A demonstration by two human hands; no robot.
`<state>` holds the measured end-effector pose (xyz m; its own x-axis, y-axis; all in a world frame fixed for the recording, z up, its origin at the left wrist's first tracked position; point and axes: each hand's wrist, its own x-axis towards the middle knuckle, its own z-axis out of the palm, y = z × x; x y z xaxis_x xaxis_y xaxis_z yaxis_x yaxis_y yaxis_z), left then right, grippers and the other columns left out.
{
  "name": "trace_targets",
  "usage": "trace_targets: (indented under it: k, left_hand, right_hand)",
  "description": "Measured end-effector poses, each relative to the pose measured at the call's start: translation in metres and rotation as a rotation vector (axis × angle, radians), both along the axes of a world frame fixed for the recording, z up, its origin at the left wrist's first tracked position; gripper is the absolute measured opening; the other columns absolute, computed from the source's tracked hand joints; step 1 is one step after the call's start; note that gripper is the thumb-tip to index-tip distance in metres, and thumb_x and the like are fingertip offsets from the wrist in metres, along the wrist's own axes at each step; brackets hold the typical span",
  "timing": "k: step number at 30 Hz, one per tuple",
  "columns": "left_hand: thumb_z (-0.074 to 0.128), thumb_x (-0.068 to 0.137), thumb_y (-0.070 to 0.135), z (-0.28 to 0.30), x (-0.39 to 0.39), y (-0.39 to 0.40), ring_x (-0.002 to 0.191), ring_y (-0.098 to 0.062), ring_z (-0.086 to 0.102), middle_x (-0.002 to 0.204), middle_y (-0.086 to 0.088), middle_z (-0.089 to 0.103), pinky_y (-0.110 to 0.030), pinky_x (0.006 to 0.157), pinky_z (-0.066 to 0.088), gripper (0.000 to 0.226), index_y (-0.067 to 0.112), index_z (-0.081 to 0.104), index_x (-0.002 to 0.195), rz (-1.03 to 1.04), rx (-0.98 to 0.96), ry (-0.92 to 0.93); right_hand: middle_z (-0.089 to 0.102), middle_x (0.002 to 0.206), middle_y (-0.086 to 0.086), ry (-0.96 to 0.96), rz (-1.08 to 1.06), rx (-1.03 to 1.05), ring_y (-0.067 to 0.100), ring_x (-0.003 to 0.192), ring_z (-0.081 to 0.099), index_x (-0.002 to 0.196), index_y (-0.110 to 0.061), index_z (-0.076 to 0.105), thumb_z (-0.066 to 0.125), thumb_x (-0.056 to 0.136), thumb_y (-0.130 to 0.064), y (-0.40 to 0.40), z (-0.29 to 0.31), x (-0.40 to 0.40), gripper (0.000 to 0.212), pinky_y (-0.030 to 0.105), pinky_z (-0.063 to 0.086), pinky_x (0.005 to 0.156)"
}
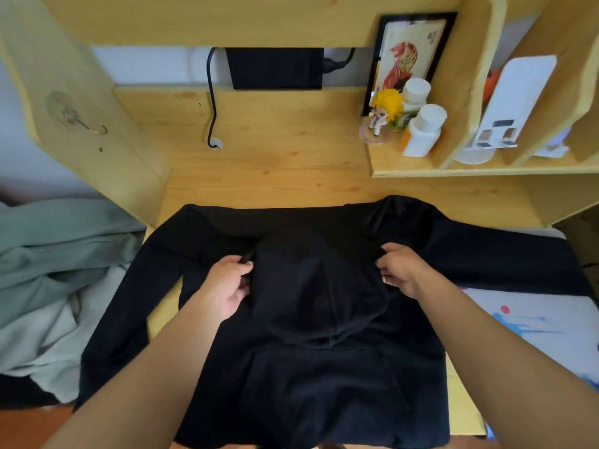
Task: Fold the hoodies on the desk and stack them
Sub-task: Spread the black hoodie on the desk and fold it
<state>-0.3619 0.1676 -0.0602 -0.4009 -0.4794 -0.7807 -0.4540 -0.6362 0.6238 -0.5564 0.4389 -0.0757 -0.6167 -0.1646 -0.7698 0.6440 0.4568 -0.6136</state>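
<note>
Centrally, the left hand [229,284] pinches the black hoodie [324,367] at the hood's left edge, perhaps on a drawstring; the right hand [398,268] grips the hood's right edge. That hoodie lies spread on the wooden desk [275,157], sleeves out. At nine o'clock a green garment [58,247] is heaped over a pale one. At one o'clock, a shelf [453,168] holds two white bottles [421,131], a figurine [384,113] and a framed picture [408,50].

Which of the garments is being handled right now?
The black hoodie spread on the desk, gripped by both hands; the green and white garments lie heaped aside, untouched.
</note>
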Motion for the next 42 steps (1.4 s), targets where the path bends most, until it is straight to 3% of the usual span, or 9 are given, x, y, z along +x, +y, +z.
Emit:
trace_targets:
  k: [4,9,15,20,24,29,32,36,42]
  left_hand:
    - [0.053,0.096,-0.006,0.0,0.008,-0.028,0.103,-0.027,0.062,0.119,-0.013,0.067,-0.036,0.088,0.047,0.027,0.016,0.063,0.107,0.176,-0.108,0.046]
    - [0.057,0.101,0.042,-0.019,0.01,-0.024,0.097,-0.032,0.066,0.114,-0.011,0.066,-0.044,0.089,0.056,0.035,0.011,0.054,0.115,-0.172,-0.386,-0.397]
    - [0.061,0.102,0.038,-0.011,0.003,-0.001,0.092,-0.028,0.067,0.113,-0.012,0.066,-0.042,0.076,0.056,0.041,0.005,0.057,0.126,-0.095,-0.128,-0.309]
    - [0.056,0.104,0.022,-0.009,-0.026,-0.021,0.11,-0.028,0.063,0.128,-0.009,0.063,-0.044,0.085,0.059,0.027,0.022,0.06,0.132,-0.083,-0.26,-0.182]
    - [0.044,0.106,0.012,0.0,-0.038,-0.041,0.105,-0.029,0.069,0.116,-0.013,0.07,-0.047,0.096,0.057,0.024,0.016,0.068,0.11,0.107,-0.19,-0.004]
    - [0.052,0.101,0.037,-0.004,-0.033,-0.037,0.114,-0.022,0.059,0.131,-0.004,0.059,-0.041,0.104,0.047,0.044,0.024,0.043,0.143,-0.1,-0.323,-0.108]
    - [0.057,0.101,0.039,-0.002,-0.022,-0.001,0.1,-0.025,0.057,0.126,-0.012,0.059,-0.042,0.09,0.05,0.034,0.022,0.049,0.13,-0.078,-0.434,-0.186]
    - [0.059,0.101,0.04,0.003,-0.01,0.056,0.079,-0.022,0.064,0.103,-0.008,0.065,-0.034,0.067,0.053,0.031,0.016,0.057,0.12,-0.135,0.026,-0.24]
    - [0.054,0.098,0.006,-0.001,-0.014,0.073,0.055,-0.017,0.05,0.077,-0.008,0.057,-0.026,0.05,0.041,0.007,0.013,0.055,0.098,-0.132,-0.073,-0.185]
  right_hand:
    - [0.067,0.117,0.024,0.105,-0.039,0.007,0.028,0.096,0.067,0.105,-0.007,0.064,0.052,0.091,0.013,0.017,0.01,-0.024,0.027,0.033,0.057,0.074]
    - [0.055,0.131,0.012,0.406,0.063,0.527,0.035,0.107,0.063,0.14,-0.017,0.045,0.054,0.091,-0.012,0.021,0.006,-0.014,0.05,0.038,0.053,0.085]
    - [0.063,0.108,0.008,0.132,-0.044,0.382,0.026,0.081,0.063,0.12,-0.01,0.058,0.057,0.093,-0.055,0.007,-0.009,0.035,0.053,0.048,0.06,0.083]
    - [0.053,0.126,-0.003,0.237,-0.112,0.179,0.028,0.116,0.059,0.151,-0.026,0.036,0.06,0.098,-0.038,0.001,-0.007,0.002,0.059,0.047,0.052,0.101]
    - [0.06,0.126,0.005,0.296,-0.061,0.213,0.025,0.108,0.062,0.137,-0.022,0.056,0.055,0.1,-0.017,0.002,-0.011,-0.022,0.037,0.042,0.056,0.094]
    - [0.05,0.145,0.001,0.293,-0.149,0.088,0.024,0.126,0.054,0.154,-0.033,0.028,0.057,0.096,-0.012,0.002,-0.007,-0.013,0.069,0.043,0.046,0.108]
    - [0.051,0.142,0.005,0.426,-0.215,0.229,0.027,0.127,0.053,0.153,-0.023,0.031,0.06,0.095,-0.019,0.002,-0.002,0.025,0.064,0.041,0.045,0.107]
    - [0.062,0.096,0.005,0.14,-0.323,0.182,0.024,0.089,0.067,0.14,-0.008,0.046,0.061,0.097,-0.031,0.005,-0.006,0.07,0.051,0.047,0.06,0.087]
    - [0.061,0.106,0.011,-0.016,-0.378,-0.018,0.02,0.085,0.064,0.148,-0.006,0.035,0.061,0.097,-0.008,-0.007,0.015,0.072,0.057,0.037,0.059,0.081]
